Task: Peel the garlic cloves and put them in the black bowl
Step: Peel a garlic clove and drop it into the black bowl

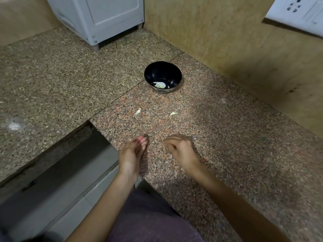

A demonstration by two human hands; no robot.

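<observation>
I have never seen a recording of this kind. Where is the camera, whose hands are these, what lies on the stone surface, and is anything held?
There is no machine here. A person wears one camera on the head, looking forward and down, so you see that person's own arms. The left hand has straight fingers, held together over the speckled granite counter. The right hand is blurred, its fingers curled; whether it holds anything cannot be told. Farther away stands a round black bowl with a few pale garlic pieces at its bottom. Between the bowl and the hands lie two small pale bits of garlic, apart from each other; clove or skin, I cannot tell. A white appliance stands at the back.
</observation>
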